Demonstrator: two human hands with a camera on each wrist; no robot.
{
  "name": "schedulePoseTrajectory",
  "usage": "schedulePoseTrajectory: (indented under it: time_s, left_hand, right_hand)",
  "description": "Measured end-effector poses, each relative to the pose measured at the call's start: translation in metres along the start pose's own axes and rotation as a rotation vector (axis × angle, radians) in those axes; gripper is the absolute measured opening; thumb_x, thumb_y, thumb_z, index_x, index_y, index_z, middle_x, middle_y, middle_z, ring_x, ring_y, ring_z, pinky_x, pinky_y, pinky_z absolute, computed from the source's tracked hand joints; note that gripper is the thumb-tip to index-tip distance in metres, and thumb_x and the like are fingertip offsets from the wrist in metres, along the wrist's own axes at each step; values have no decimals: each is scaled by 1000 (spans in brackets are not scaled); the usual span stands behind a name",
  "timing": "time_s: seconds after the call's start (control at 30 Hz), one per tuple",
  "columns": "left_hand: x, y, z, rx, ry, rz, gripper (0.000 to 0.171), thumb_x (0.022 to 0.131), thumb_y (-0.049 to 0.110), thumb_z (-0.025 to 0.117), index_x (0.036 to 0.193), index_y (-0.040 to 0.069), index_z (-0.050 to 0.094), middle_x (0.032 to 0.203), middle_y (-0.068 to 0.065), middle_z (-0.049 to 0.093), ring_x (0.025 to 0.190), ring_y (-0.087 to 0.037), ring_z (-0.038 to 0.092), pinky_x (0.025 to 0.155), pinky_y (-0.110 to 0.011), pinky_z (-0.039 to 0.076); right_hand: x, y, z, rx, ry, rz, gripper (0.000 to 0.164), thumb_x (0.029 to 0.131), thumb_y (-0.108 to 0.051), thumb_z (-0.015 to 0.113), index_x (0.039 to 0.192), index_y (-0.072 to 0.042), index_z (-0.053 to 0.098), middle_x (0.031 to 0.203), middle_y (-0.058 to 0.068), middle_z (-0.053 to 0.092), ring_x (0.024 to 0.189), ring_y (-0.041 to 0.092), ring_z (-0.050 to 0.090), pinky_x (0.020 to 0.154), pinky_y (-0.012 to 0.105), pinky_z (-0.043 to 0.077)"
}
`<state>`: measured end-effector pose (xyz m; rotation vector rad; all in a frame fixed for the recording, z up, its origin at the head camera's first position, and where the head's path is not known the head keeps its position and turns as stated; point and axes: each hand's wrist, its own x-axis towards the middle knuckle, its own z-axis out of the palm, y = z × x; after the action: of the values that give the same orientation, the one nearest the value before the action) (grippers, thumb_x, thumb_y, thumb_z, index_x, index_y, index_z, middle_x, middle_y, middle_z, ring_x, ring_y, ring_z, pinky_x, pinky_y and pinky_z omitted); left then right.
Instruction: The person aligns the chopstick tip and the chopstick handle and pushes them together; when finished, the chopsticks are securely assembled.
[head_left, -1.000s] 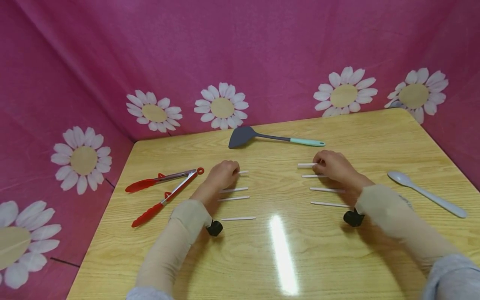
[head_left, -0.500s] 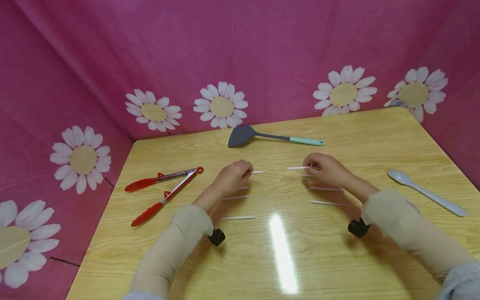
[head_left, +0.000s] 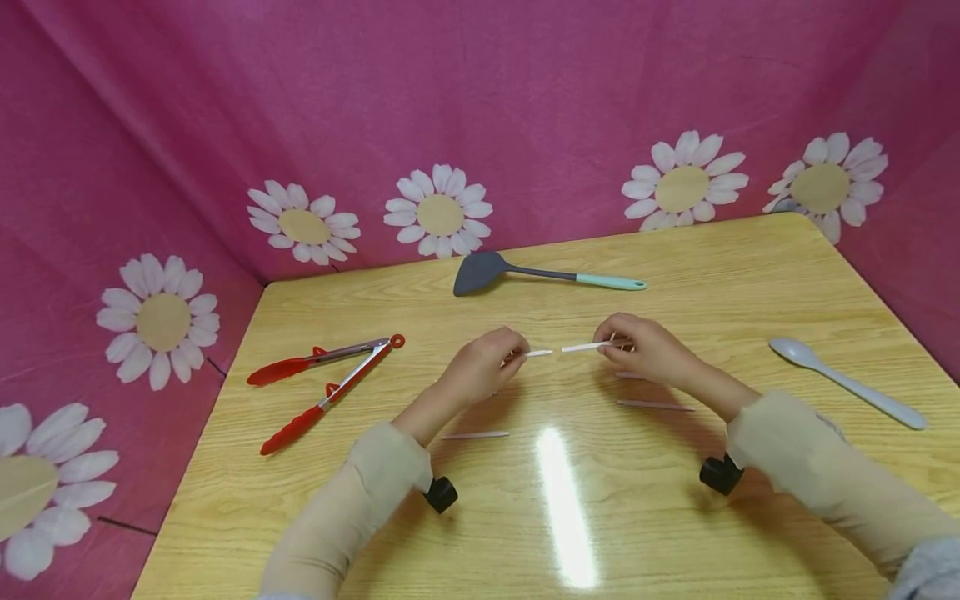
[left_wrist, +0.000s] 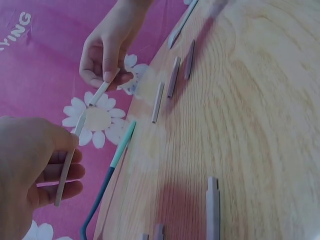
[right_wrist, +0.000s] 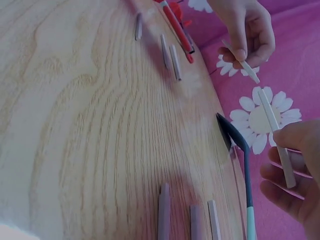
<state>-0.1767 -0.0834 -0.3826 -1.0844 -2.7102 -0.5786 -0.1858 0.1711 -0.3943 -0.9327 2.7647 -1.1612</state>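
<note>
Between its thumb and fingers the left hand pinches a short white stick, whose tip points right. Opposite it, the right hand pinches a second white stick pointing left. Both sticks are held above the table, end towards end, with a small gap between their tips. In the left wrist view the left hand's stick narrows at its tip. The right wrist view shows the right hand's stick lying across curled fingers. Below the hands more white sticks lie on the wood, such as one at left and one at right.
Open red-handled tongs lie on the left of the wooden table. A dark spatula with a mint handle lies at the back. The grey spoon rests at the right. Pink flowered cloth stands behind the table.
The left hand has lifted its stick and moved right; the right hand has lifted its own and moved left. The two stick tips are now much closer together.
</note>
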Motion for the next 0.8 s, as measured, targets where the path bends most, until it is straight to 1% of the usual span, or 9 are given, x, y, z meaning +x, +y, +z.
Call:
schedulePoseTrajectory:
  time_s: [0.1, 0.27, 0.37, 0.5, 0.67, 0.8]
  left_hand:
    - [0, 1, 2, -5, 3, 2, 6, 82, 13, 54, 86, 11, 58, 81, 3, 55, 72, -4, 51, 62, -16, 42]
    - [1, 3, 3, -30, -5, -4, 6, 82, 13, 55, 87, 11, 58, 82, 4, 55, 73, -4, 50, 64, -16, 42]
    - [1, 3, 3, -36, -3, -1, 6, 82, 14, 55, 86, 12, 59, 82, 4, 55, 73, -3, 50, 64, -16, 42]
    - [0, 4, 3, -30, 11, 12, 6, 82, 14, 54, 86, 11, 59, 81, 4, 55, 73, -3, 49, 63, -15, 41]
    - [-1, 6, 2, -22, 23, 17, 6, 82, 14, 55, 86, 12, 58, 81, 4, 55, 73, -3, 49, 63, -15, 41]
    - [-2, 7, 2, -12, 24, 15, 6, 82, 15, 55, 86, 12, 58, 81, 4, 55, 72, -3, 49, 62, -14, 41]
  right_hand:
    - [-1, -3, 0, 8, -2, 6, 5, 81, -9, 55, 86, -9, 55, 83, 1, 54, 71, 12, 52, 60, 25, 45]
    - [-3, -6, 2, 65, -18, 22, 6, 83, -11, 53, 88, -9, 55, 83, 2, 54, 69, 13, 53, 56, 22, 46]
    - [-4, -7, 2, 73, -15, 22, 5, 83, -12, 53, 87, -9, 55, 82, 1, 53, 67, 11, 52, 55, 22, 45]
    - [-5, -8, 3, 55, -4, 21, 5, 82, -10, 54, 87, -8, 55, 80, 0, 52, 65, 10, 50, 54, 23, 44]
    - [-6, -10, 4, 80, -1, 35, 5, 82, -10, 54, 87, -8, 55, 81, 2, 53, 63, 9, 51, 51, 21, 45]
    - [-6, -11, 4, 111, -2, 50, 6, 82, -9, 54, 87, -6, 55, 81, 4, 53, 59, 9, 50, 49, 22, 44]
